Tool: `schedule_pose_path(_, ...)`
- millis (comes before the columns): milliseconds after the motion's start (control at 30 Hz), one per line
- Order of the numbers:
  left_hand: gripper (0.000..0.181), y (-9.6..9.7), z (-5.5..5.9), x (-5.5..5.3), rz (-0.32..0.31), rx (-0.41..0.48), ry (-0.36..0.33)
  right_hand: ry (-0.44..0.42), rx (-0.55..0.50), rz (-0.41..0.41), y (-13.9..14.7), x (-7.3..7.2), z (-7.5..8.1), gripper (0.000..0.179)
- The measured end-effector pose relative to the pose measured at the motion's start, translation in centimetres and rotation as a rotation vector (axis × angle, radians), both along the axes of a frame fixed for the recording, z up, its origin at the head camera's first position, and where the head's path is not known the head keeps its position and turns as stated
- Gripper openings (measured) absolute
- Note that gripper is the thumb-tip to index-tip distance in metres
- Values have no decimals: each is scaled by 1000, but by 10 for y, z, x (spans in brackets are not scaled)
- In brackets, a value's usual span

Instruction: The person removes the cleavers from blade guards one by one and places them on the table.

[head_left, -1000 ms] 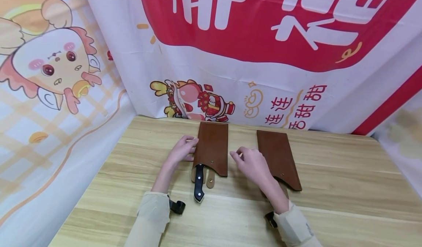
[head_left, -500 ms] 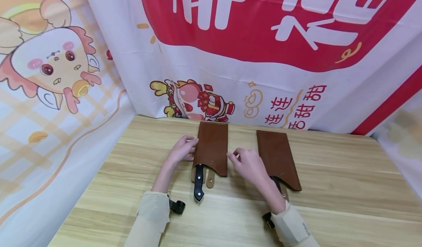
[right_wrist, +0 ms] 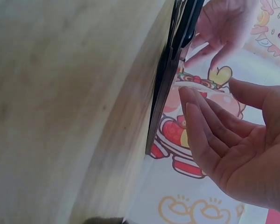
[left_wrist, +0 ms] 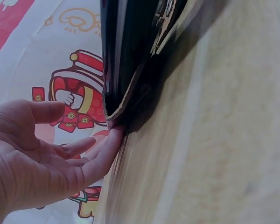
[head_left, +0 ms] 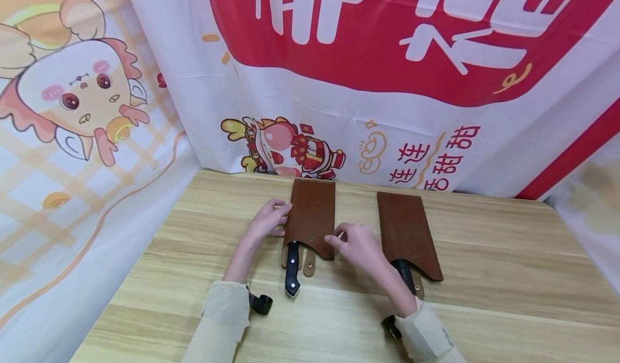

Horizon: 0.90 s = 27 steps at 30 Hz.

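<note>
A brown leather knife sheath (head_left: 312,210) lies flat on the table, a knife's black riveted handle (head_left: 293,269) sticking out of its near end beside a snap strap (head_left: 309,262). At its left edge is my left hand (head_left: 265,220), fingers loosely bent; in the left wrist view a fingertip (left_wrist: 115,135) meets the sheath's lower edge. My right hand (head_left: 358,244) hovers by the sheath's near right corner, its fingertips overlapping that corner in the head view. The right wrist view shows this hand (right_wrist: 242,149) with relaxed fingers and nothing in them.
To the right lies a second brown sheath (head_left: 407,226) with a black handle (head_left: 403,272), partly covered by my right forearm. Behind the wooden table (head_left: 508,266) hangs a red and white printed cloth (head_left: 368,72); another printed cloth (head_left: 160,137) hangs on the left.
My right hand has moved left and toward me, to the near right corner of the left sheath. More of the right knife's handle shows now. My left hand stays put.
</note>
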<state>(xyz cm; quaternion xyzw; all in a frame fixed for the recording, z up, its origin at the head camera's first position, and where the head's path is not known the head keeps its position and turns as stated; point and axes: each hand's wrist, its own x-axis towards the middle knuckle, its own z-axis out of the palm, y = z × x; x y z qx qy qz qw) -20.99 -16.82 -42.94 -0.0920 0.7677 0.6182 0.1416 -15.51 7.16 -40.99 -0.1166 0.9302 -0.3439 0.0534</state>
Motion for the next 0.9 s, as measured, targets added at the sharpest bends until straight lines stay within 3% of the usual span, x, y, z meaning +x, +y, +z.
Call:
schedule_pose_path(167,51,-1,-2,-1,-2,5,-7,-48,-47,22,-5,2,-1,20)
schedule_pose_path(433,50,-1,-1,0,-6,-11,-14,-198,-178,65,-15,9,-2,20)
schedule_pose_path(900,51,-1,0,1,-10,-18,-23,-308,-277,153,-32,19,-4,19)
